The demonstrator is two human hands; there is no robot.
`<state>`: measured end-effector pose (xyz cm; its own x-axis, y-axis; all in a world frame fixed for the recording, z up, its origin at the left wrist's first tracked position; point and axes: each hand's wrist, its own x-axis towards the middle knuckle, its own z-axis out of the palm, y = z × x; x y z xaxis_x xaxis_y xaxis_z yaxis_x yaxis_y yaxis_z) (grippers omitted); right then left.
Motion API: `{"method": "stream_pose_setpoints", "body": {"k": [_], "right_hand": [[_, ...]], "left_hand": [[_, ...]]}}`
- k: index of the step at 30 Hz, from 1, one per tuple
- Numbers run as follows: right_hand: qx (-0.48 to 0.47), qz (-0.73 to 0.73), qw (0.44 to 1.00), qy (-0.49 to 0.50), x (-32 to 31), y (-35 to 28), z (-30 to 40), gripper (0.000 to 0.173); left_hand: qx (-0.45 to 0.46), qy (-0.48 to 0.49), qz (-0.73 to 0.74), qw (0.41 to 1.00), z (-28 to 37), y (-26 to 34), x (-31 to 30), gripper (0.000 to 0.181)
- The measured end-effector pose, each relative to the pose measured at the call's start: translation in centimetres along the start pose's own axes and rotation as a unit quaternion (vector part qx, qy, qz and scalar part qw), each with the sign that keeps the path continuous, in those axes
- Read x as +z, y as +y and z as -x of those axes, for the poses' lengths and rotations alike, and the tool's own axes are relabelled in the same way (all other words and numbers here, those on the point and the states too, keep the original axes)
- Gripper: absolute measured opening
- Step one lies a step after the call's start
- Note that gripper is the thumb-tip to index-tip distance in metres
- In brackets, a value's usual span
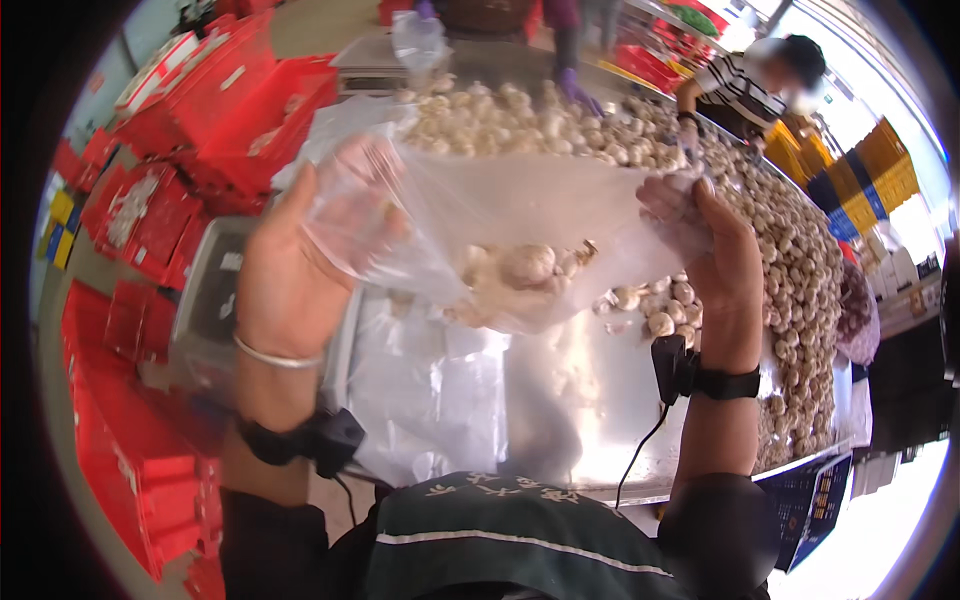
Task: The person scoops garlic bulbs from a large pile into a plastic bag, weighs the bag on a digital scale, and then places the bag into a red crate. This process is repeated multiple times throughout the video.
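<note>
A clear plastic bag is stretched between my two hands above a metal table. My left hand holds its left side, with the fingers behind or inside the film. At the bag's right side, my right hand holds the film, thumb up. Several garlic bulbs show at the bag's low middle; whether they lie inside it or beneath it I cannot tell. Loose garlic bulbs lie on the table below my right hand. Flat clear bags lie at the table's near left.
Heaped garlic covers the table's far and right sides. Red crates and a grey bin stand to the left. Across the table a person's purple-gloved hand touches garlic. Another person works at the far right.
</note>
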<state>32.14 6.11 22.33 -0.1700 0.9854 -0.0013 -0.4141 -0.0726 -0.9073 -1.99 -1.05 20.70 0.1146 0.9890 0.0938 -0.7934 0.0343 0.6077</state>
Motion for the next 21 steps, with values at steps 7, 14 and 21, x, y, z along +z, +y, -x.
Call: {"method": "stream_pose_setpoints", "body": {"k": [7, 14, 21], "right_hand": [[-0.008, 0.020, 0.988, -0.151, 14.6, 5.9, -3.5, 0.033], [0.007, 0.210, 0.958, -0.193, 21.6, 17.0, -3.6, 0.029], [0.100, 0.324, 0.919, -0.203, 21.2, 22.1, -3.1, 0.028]], "left_hand": [[0.150, 0.057, -0.220, 0.962, 6.6, 16.5, -2.0, 0.041], [0.132, 0.253, -0.390, 0.876, 12.9, 19.2, -9.9, 0.042], [0.071, 0.226, -0.323, 0.916, 16.1, 18.1, -15.4, 0.052]]}}
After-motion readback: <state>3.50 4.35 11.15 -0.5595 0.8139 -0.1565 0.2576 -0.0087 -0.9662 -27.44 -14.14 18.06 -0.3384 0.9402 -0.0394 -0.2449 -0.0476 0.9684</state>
